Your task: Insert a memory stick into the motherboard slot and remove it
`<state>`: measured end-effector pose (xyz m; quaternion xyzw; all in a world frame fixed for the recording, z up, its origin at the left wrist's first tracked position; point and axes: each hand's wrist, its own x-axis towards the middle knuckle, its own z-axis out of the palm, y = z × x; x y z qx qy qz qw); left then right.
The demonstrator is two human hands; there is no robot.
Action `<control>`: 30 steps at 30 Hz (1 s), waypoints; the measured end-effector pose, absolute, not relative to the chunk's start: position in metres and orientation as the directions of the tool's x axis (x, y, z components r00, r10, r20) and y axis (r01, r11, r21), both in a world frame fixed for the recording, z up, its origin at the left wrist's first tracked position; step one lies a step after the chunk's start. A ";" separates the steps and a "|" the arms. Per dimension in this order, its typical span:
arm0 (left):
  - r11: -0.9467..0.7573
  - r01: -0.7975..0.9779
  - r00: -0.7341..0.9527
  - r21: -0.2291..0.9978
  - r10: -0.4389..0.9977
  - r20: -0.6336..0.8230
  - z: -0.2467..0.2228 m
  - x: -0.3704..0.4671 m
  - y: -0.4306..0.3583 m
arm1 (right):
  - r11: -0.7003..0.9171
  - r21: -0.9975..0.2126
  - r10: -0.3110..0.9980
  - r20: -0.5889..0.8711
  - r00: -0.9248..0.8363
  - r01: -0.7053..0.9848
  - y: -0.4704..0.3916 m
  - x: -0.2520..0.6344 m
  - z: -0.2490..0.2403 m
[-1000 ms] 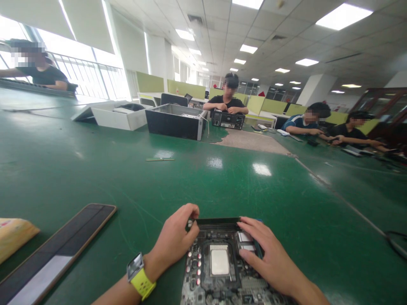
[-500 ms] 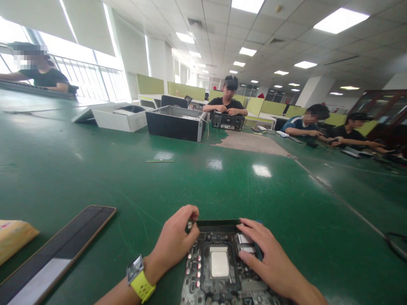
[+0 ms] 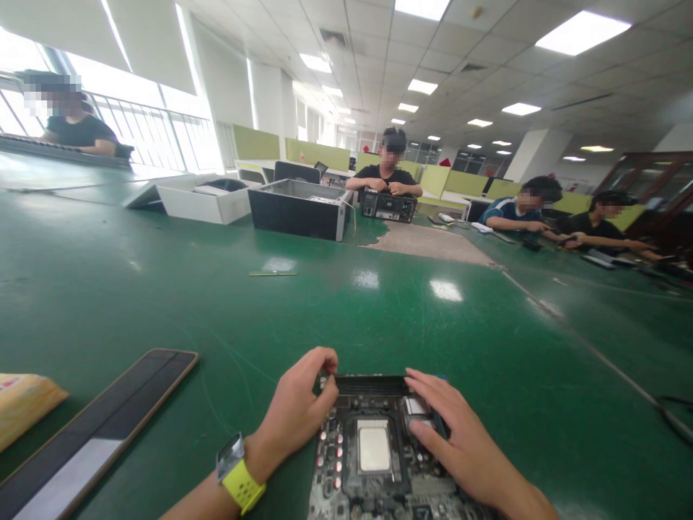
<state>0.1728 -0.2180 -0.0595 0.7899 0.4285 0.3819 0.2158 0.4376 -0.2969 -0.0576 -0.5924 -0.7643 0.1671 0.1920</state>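
Observation:
A motherboard [image 3: 351, 498] lies flat on the green table in front of me, with a silver processor [image 3: 374, 445] in its socket. Dark memory slots [image 3: 371, 386] run along its far edge. My left hand [image 3: 303, 397], a yellow-strapped watch [image 3: 238, 473] on its wrist, pinches the far left corner at one end of the slots; the fingertips partly hide what is between them. My right hand [image 3: 460, 440] grips the right side, its fingers by the other end of the slots and its thumb beside the silver ports [image 3: 416, 406].
A dark phone-like slab [image 3: 102, 426] and a yellow packet [image 3: 27, 404] lie at left. Farther off stand an open computer case [image 3: 297, 213] and a white box [image 3: 203, 202]. A co-worker [image 3: 385, 173] handles another unit opposite; several people sit around. A cable [image 3: 674, 419] lies at right.
My right thumb has shifted slightly to the right over the ports, and both hands have moved very slightly. The motherboard stays in place.

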 end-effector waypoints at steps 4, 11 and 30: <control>-0.494 0.510 0.283 0.704 0.869 0.405 -0.058 0.172 -0.217 | 0.253 -0.481 0.967 0.115 -0.225 0.839 -0.298 0.438 -0.059; -0.498 0.472 0.286 0.728 0.867 0.407 -0.053 0.167 -0.211 | 0.246 -0.492 0.969 0.116 -0.217 0.835 -0.297 0.437 -0.057; -0.485 0.355 0.355 0.799 0.861 0.364 -0.049 0.166 -0.208 | 0.261 -0.511 0.965 0.154 -0.211 0.819 -0.298 0.439 -0.057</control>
